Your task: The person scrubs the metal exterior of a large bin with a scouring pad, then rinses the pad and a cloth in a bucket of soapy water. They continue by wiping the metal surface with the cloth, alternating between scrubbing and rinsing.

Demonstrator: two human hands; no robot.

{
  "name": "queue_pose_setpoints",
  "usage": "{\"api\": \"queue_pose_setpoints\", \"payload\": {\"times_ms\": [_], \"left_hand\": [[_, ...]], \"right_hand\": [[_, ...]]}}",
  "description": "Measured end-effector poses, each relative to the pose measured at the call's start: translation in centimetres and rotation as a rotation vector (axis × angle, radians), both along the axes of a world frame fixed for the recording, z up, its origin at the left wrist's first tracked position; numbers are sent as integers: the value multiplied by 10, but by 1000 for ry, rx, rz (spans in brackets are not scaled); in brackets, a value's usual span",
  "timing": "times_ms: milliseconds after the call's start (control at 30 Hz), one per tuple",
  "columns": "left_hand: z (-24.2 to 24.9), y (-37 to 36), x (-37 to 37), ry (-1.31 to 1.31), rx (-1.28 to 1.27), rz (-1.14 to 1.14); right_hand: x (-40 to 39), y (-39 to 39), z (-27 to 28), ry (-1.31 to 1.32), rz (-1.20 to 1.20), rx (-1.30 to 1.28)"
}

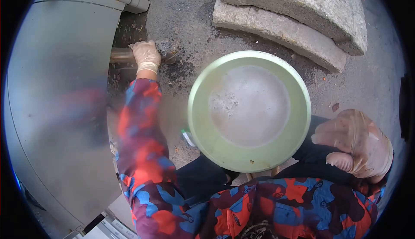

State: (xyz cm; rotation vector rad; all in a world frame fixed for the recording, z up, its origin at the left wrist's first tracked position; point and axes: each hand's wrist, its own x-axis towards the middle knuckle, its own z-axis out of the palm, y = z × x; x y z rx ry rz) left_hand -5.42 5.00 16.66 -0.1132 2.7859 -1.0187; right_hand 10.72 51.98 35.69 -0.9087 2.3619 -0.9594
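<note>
My left hand (146,55), in a thin clear glove, is closed around a brownish cylindrical object (122,55) beside the metal panel; what exactly it is, I cannot make out. My right hand (352,141), in a loose clear glove, rests over my knee at the right, its fingers stretched out and nothing in them. Between my hands stands a large pale green basin (199,122) holding cloudy water (255,105) with some bubbles at its left.
A large grey metal panel (60,109) fills the left side. Two stacked concrete slabs (281,27) lie at the upper right. A small white and green item (188,138) is on the ground left of the basin. Wet debris (173,72) lies near my left hand.
</note>
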Motion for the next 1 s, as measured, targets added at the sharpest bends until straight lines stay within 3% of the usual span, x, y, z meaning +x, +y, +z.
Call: {"api": "queue_pose_setpoints", "payload": {"times_ms": [133,233,400,533,600,667,733,800,867,1000], "left_hand": [[-107,-8,12,-153,67,-134],[-124,-12,29,-59,156,-277],[-76,-33,48,83,128,-363],[-13,-38,64,287,-47,-339],[29,-26,66,407,-16,-299],[43,-22,56,387,-7,-218],[32,-9,38,413,-74,-286],[21,6,7,9,-93,12],[-12,1,-22,-100,16,222],[-60,-5,-52,-319,87,294]], "right_hand": [[6,2,4,-52,-22,21],[10,5,5,-96,-46,24],[5,0,4,-32,7,17],[-6,-4,-4,12,112,-30],[-5,-5,-3,-52,48,8],[-7,-6,-4,-121,-16,53],[-13,-10,-6,-8,63,146],[-18,-11,-5,-46,81,170],[-21,-11,-4,-93,93,184],[-22,-10,-2,-224,9,149]]}}
